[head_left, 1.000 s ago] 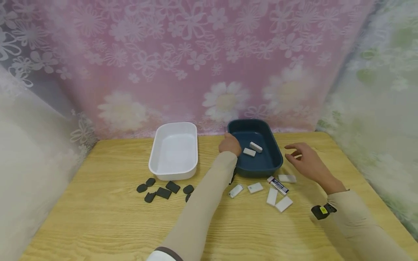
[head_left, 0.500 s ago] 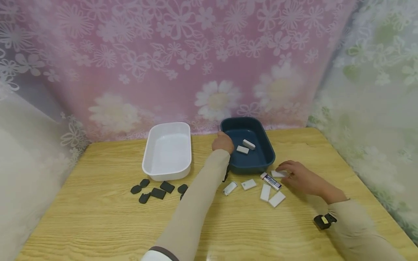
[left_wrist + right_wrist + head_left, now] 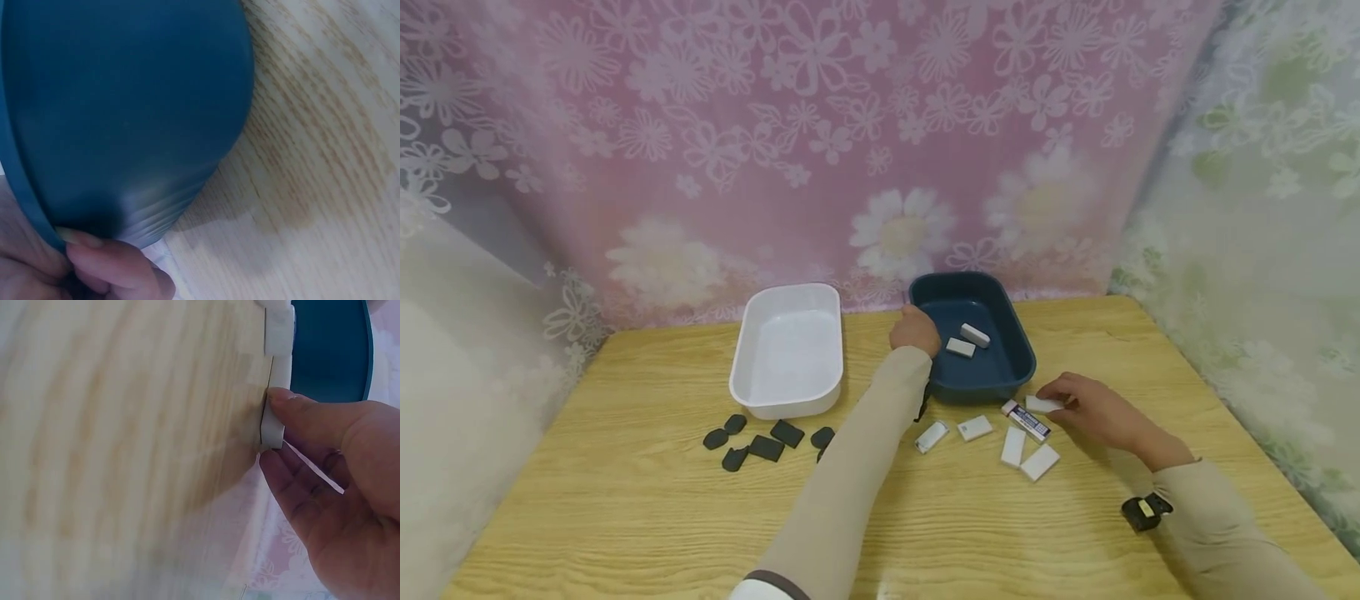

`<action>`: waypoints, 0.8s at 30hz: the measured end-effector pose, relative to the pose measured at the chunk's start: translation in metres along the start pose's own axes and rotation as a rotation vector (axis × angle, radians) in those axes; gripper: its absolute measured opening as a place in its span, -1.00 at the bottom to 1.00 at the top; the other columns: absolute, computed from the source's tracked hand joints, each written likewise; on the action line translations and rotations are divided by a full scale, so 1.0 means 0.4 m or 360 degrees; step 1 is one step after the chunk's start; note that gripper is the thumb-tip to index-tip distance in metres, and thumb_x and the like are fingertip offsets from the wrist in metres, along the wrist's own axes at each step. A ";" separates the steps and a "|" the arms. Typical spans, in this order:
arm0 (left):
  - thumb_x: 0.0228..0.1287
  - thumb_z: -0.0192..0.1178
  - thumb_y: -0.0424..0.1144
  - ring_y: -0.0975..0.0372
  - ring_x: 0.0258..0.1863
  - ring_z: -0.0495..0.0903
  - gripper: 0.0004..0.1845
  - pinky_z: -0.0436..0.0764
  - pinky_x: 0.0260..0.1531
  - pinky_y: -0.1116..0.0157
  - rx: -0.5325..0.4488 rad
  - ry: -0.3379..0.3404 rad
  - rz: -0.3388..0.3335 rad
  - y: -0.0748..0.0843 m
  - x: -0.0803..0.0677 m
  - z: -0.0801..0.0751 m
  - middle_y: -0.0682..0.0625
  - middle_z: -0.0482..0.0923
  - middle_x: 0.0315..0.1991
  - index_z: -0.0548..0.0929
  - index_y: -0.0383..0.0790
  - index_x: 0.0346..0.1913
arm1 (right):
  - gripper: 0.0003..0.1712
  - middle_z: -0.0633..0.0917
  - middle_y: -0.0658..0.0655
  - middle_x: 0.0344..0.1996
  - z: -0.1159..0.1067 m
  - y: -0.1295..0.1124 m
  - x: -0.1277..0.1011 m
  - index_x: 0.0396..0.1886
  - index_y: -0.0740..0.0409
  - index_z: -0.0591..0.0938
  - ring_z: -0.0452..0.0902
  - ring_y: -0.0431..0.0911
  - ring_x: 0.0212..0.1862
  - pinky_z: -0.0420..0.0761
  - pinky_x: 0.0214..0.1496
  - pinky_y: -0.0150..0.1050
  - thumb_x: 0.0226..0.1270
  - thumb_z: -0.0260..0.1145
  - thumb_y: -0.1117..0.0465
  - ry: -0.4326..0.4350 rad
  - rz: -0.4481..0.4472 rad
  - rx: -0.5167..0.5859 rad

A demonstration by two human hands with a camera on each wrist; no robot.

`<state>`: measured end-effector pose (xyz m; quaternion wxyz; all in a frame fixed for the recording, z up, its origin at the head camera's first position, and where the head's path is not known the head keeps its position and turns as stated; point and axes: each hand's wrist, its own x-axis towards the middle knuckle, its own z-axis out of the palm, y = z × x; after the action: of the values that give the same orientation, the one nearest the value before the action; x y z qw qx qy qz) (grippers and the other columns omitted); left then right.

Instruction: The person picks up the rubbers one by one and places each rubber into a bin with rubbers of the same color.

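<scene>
My left hand (image 3: 915,331) grips the left rim of a dark blue plastic tub (image 3: 981,393), its fingers curled over the edge in the left wrist view. Inside the tub lie two white erasers (image 3: 961,347). On the table just right of the tub's front corner, my right hand (image 3: 1101,411) pinches a white eraser (image 3: 273,428) between thumb and fingers. Beside it is an eraser in a printed sleeve (image 3: 1026,421). Several more white erasers (image 3: 1012,447) lie in front of the tub.
A white plastic tub (image 3: 790,408) stands to the left of the blue one. Several flat black pieces (image 3: 766,448) lie in front of it, one partly hidden by my left sleeve. A floral curtain (image 3: 760,167) hangs behind the wooden table (image 3: 625,483).
My right hand has come down from beside the blue tub to the white eraser and closed on it. The left hand keeps its hold on the rim. The head view has shifted slightly.
</scene>
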<state>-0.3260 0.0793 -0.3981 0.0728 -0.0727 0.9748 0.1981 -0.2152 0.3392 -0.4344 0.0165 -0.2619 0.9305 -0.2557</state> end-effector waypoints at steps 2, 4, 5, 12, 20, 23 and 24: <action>0.30 0.18 -0.09 0.18 -0.46 0.64 -0.33 0.58 -0.49 0.28 0.0008 0.0009 -0.0010 0.001 -0.005 -0.005 -0.06 0.65 -0.44 0.20 -0.35 0.32 | -0.74 0.60 0.06 -0.23 -0.003 -0.005 -0.001 -0.05 0.27 0.63 0.56 0.01 -0.15 0.56 -0.14 -0.08 0.24 0.33 0.38 0.0012 0.0025 0.0028; 0.29 0.19 -0.09 0.19 -0.45 0.65 -0.33 0.60 -0.47 0.29 0.0021 0.0010 -0.0023 0.004 -0.008 -0.006 -0.05 0.65 -0.44 0.21 -0.34 0.32 | -0.74 0.61 0.09 -0.20 -0.005 -0.012 -0.007 -0.04 0.28 0.62 0.56 0.02 -0.14 0.57 -0.13 -0.10 0.27 0.32 0.36 0.0053 0.0072 0.0069; 0.29 0.19 -0.08 0.19 -0.45 0.65 -0.34 0.60 -0.47 0.29 0.0026 0.0009 -0.0023 0.005 -0.009 -0.006 -0.05 0.65 -0.44 0.22 -0.34 0.31 | -0.74 0.62 0.11 -0.19 -0.007 -0.015 -0.010 -0.03 0.28 0.62 0.56 0.02 -0.14 0.58 -0.14 -0.11 0.28 0.31 0.34 0.0091 0.0102 0.0081; 0.29 0.18 -0.07 0.21 -0.58 0.60 -0.36 0.48 -0.65 0.32 0.0033 -0.0002 -0.0031 0.012 -0.002 0.001 -0.03 0.60 -0.56 0.23 -0.31 0.30 | -0.71 0.61 0.28 -0.14 -0.046 -0.047 -0.021 0.00 0.34 0.58 0.53 0.13 -0.16 0.58 -0.18 0.00 0.31 0.29 0.33 0.0439 0.0253 0.0021; 0.30 0.18 -0.06 0.26 -0.75 0.48 -0.33 0.36 -0.77 0.33 0.0037 -0.0002 -0.0087 0.004 0.022 0.013 0.00 0.51 -0.69 0.21 -0.29 0.35 | -0.68 0.58 0.26 -0.12 -0.065 -0.073 0.034 0.05 0.30 0.56 0.50 0.13 -0.09 0.55 -0.12 -0.06 0.39 0.23 0.23 0.0582 0.0264 0.0033; 0.28 0.20 -0.04 0.25 -0.67 0.55 -0.37 0.43 -0.72 0.34 0.0034 0.0030 -0.0111 0.005 0.026 0.019 0.01 0.55 -0.64 0.26 -0.27 0.29 | -0.67 0.58 0.22 -0.12 -0.057 -0.084 0.072 0.07 0.27 0.56 0.51 0.11 -0.06 0.54 -0.10 -0.10 0.40 0.22 0.20 0.0594 0.0244 0.0082; 0.28 0.20 -0.04 0.25 -0.63 0.58 -0.39 0.47 -0.68 0.34 0.0032 0.0044 -0.0117 0.006 0.025 0.021 0.01 0.57 -0.61 0.28 -0.26 0.27 | -0.68 0.58 0.23 -0.11 -0.053 -0.088 0.085 0.06 0.28 0.56 0.52 0.11 -0.06 0.55 -0.10 -0.09 0.40 0.23 0.21 0.0585 0.0229 0.0108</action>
<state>-0.3353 0.0837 -0.4066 0.0673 -0.1105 0.9743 0.1846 -0.2312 0.3064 -0.3953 -0.1264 -0.1429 0.9250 -0.3287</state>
